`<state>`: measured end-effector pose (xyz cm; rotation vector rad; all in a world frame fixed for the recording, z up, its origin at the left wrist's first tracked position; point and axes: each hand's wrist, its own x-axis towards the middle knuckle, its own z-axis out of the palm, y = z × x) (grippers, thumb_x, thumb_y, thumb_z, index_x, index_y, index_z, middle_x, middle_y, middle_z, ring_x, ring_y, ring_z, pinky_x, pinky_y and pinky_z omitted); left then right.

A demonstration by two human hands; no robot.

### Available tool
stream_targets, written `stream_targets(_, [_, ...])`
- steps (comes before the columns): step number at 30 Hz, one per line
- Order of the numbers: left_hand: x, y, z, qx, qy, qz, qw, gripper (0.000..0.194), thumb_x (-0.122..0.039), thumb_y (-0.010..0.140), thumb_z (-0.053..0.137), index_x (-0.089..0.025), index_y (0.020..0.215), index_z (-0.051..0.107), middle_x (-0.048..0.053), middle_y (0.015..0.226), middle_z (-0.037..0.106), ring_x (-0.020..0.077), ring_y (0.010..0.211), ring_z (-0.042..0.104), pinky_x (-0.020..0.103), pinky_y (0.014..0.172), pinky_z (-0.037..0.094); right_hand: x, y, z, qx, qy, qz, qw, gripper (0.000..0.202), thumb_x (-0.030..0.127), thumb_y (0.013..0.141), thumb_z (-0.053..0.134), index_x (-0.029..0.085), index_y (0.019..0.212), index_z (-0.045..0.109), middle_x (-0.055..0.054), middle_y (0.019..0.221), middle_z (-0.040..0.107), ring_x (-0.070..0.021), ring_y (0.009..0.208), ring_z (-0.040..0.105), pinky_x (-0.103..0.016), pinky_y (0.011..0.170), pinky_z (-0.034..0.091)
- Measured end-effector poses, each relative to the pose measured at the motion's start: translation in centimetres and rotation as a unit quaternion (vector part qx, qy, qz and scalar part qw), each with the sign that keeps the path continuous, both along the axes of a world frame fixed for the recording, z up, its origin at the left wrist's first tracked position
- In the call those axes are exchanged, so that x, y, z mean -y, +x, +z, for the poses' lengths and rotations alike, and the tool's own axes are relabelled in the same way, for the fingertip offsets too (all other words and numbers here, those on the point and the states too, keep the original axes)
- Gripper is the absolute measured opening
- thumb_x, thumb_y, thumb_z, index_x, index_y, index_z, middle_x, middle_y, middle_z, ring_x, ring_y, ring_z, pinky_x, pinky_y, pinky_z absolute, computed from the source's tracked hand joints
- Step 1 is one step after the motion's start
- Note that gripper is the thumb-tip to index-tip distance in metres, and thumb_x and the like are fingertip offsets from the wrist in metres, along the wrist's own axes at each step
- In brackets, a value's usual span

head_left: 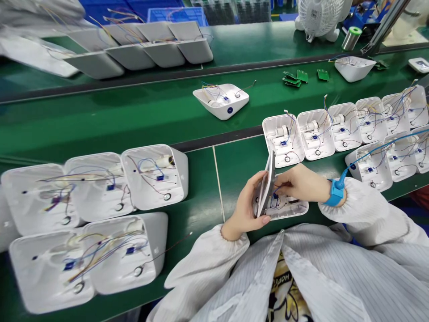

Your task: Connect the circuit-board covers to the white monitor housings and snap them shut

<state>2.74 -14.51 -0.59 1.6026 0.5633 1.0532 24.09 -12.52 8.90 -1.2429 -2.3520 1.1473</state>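
My left hand [247, 202] is closed on a thin white panel [267, 185], which it holds on edge, tilted, over an open white plastic housing [291, 209]. Wires and small parts show inside that housing, right in front of my body. My right hand [298, 182] reaches in behind the panel with its fingers pinched together near the wires [275, 197]. What the fingertips hold is too small and too covered to make out. A blue wrist strap [336, 192] with a blue cord circles my right wrist.
Several wired white housings [154, 176] stand at the left, and more housings [315, 134] line the right. Beyond lie a single housing [223, 100], green circuit boards [295, 78], a white fan [318, 18] and a solder spool [351, 39]. A blurred sleeve [43, 13] shows at the far left.
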Motion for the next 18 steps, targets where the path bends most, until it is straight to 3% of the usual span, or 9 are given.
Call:
stream_targets(4, [0.0,-0.1,-0.1,-0.009,0.006,0.000,1.000,0.098,-0.060,0.072,0.075,-0.022,0.153,0.032,0.018,0.148,0.044,0.0342,0.136,0.047,0.052,0.118,0.034,-0.1,0.2,-0.5,0.078,0.146,0.053,0.985,0.013,0.013,0.089,0.063,0.015,0.085,0.075,-0.008,0.086,0.069,-0.0177,0.081,0.058,-0.031,0.074,0.042])
stream_targets(7, [0.0,0.0,0.1,-0.032,0.041,0.011,0.999,0.098,-0.055,0.071,0.077,-0.024,0.153,0.032,0.017,0.150,0.040,0.0350,0.140,0.042,0.053,0.120,0.029,0.0,0.6,-1.0,0.125,0.232,0.040,0.964,0.008,0.020,0.087,0.069,0.017,0.083,0.075,-0.014,0.104,0.066,-0.0281,0.106,0.052,-0.041,0.084,0.041])
stream_targets(11, [-0.2,0.2,1.0,-0.094,0.137,0.010,0.986,0.097,-0.049,0.070,0.078,-0.024,0.152,0.032,0.018,0.150,0.037,0.0367,0.140,0.040,0.056,0.118,0.031,0.1,0.8,-1.8,0.156,0.196,-0.028,0.968,0.014,0.019,0.088,0.065,0.012,0.098,0.072,-0.018,0.123,0.061,-0.0326,0.122,0.047,-0.046,0.091,0.043])
stream_targets(14, [-0.4,-0.1,1.8,-0.203,0.244,0.018,0.948,0.094,-0.040,0.069,0.077,-0.023,0.151,0.033,0.021,0.152,0.031,0.0393,0.141,0.037,0.058,0.113,0.035,-0.2,1.0,-2.4,0.133,0.151,-0.058,0.978,0.024,0.019,0.091,0.062,0.008,0.111,0.068,-0.018,0.121,0.062,-0.0299,0.117,0.052,-0.045,0.093,0.046])
stream_targets(18, [-0.3,-0.7,2.5,-0.295,0.331,-0.001,0.896,0.083,-0.043,0.073,0.074,-0.023,0.147,0.041,0.021,0.148,0.031,0.0392,0.136,0.039,0.058,0.107,0.041,-1.7,3.2,-1.6,0.067,0.057,0.031,0.996,0.019,0.009,0.087,0.059,0.012,0.099,0.074,-0.015,0.127,0.063,-0.0221,0.116,0.060,-0.037,0.102,0.046])
